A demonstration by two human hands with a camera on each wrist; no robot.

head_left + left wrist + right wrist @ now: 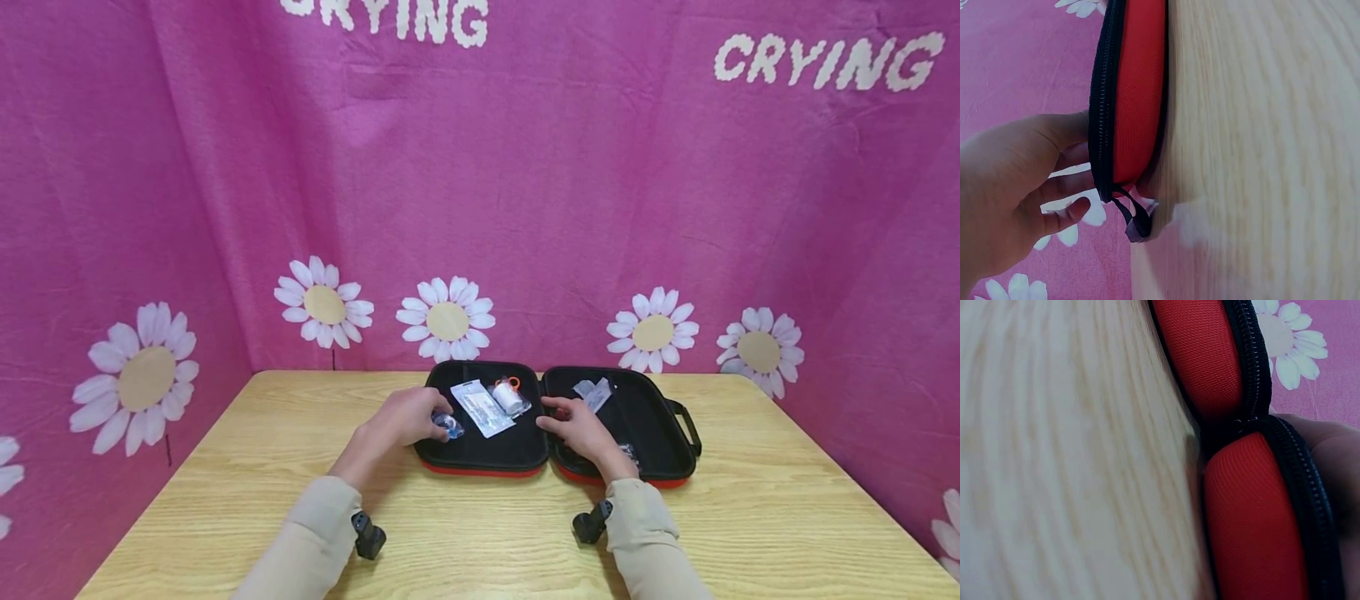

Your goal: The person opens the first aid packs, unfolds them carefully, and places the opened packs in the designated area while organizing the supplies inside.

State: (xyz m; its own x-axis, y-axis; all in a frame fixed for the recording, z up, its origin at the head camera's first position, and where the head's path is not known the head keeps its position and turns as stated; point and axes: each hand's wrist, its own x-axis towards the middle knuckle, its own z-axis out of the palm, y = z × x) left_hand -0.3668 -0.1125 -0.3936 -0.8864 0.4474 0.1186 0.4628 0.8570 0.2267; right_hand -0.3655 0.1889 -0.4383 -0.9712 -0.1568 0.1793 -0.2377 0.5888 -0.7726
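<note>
A black-lined case with a red outer shell [480, 472] lies unfolded on the table. My left hand [408, 415] reaches over the left half's outer edge, thumb and fingertips pinching a small clear packet with blue in it [452, 426]. Near the middle hinge, my right hand [583, 427] reaches into the right half with bent fingers. Something small and dark red [560, 413] shows between its thumb and forefinger; whether it is held, I cannot tell. Beside the left hand's packet lie a flat white-and-clear pouch [482, 408] and a wrapped white roll [510, 399] with orange loops behind it.
In the right half are pale flat packets [597, 394] and a small shiny packet [628, 452], partly behind my right wrist. A black carry handle [686, 427] sticks out at the right. The pink flowered cloth [480, 208] hangs behind the wooden table [480, 533].
</note>
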